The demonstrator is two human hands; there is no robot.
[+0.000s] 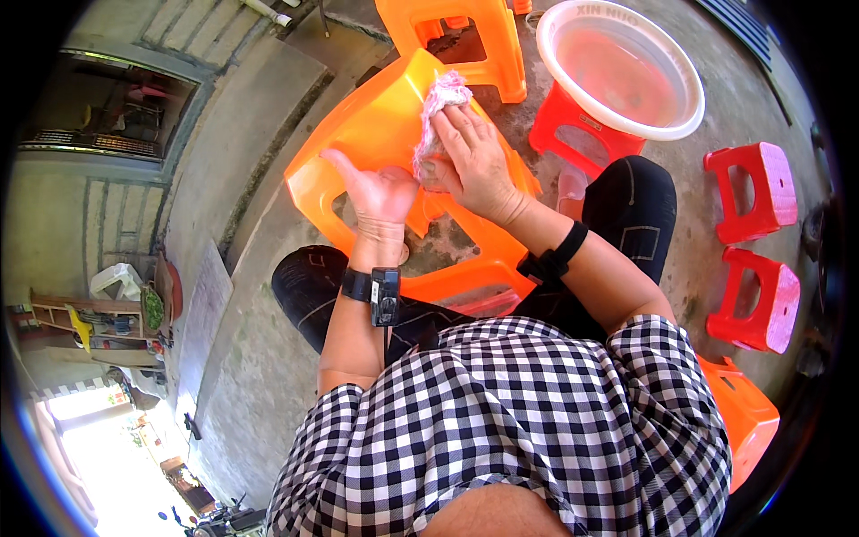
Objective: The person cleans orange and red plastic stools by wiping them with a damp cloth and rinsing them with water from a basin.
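A large orange plastic stool (358, 121) lies tipped between my knees, its legs spread toward me. My right hand (472, 161) presses a wet-looking pink and white cloth (446, 93) against the stool's right side, fingers stretched over the cloth. At the stool's near edge, my left hand (382, 192) has its thumb sticking out to the left. The other left fingers curl at the stool, their tips partly hidden.
A white basin (548, 67) of pinkish water rests on a red stool (586, 134) at the far right. Another orange stool (510, 58) stands behind. Two small red stools (735, 192) and an orange one (747, 412) line the right. A concrete step (259, 116) runs along the left.
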